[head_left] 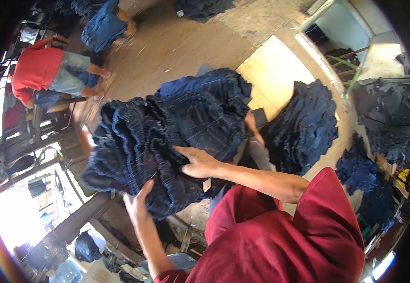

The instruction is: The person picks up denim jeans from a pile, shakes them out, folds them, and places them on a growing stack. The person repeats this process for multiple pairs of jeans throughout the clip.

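Observation:
A thick bundle of dark blue denim pieces with frayed light-blue edges is in front of me, folded and layered. My left hand grips its near left edge, the thumb on top and the other fingers partly hidden by the cloth. Over the bundle's right part, my right hand is closed on a fold, with its fingertips partly hidden in the layers. Directly behind and to the right lies more stacked denim, touching the bundle. What supports the bundle underneath is hidden.
Another fanned denim pile lies at right, beside a pale board. More dark cloth heaps sit farther right. At far left a person in a red shirt bends forward. Wooden framing stands at lower left.

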Tool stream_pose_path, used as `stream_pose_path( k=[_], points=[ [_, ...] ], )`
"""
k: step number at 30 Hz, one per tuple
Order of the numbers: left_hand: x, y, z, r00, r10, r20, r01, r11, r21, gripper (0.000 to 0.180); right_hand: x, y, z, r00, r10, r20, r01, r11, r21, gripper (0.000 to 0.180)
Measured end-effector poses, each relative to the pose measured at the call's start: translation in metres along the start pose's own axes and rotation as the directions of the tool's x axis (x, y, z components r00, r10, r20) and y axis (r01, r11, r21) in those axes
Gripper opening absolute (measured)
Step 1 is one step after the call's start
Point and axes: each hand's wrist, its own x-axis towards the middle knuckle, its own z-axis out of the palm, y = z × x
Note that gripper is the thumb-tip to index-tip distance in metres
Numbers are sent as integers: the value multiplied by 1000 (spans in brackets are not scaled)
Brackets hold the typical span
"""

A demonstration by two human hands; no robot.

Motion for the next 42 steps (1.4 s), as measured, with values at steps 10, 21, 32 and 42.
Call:
stream_pose_path(
  k=[10,21,32,42],
  points=[
    [-83,160,116,953,286,101,-265,947,-182,60,-116,-187,-239,994,-56,-98,34,978,-207,79],
    [-95,255,326,617,441,651,87,785,-614,43,-261,-373,-474,909,-208,-360,112,956,-271,64],
    [-61,39,570,547,415,727,234,758,-609,100,-239,-152,-573,813,-24,-582,-534,368,-761,74],
    [64,-296,380,805,-292,517,160,945,284,88,50,341,-334,828,554,85,-273,531,-802,48]
  ],
)
